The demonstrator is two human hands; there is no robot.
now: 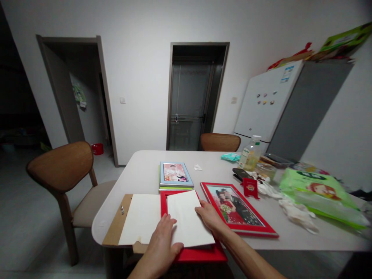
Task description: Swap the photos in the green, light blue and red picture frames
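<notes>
A white sheet lies askew on a red picture frame overhanging the desk's near edge. Left hand, thumb spread, touches the sheet's left; right hand its right, pinching or not I cannot tell.

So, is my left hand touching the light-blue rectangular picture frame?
Apart. In the head view, your left hand is nearer the camera, with part of the red rectangular frame showing between its fingertips and the light-blue frame.

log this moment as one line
left hand: at sheet, left edge | right hand: at sheet, right edge | sheet: over red frame
</notes>
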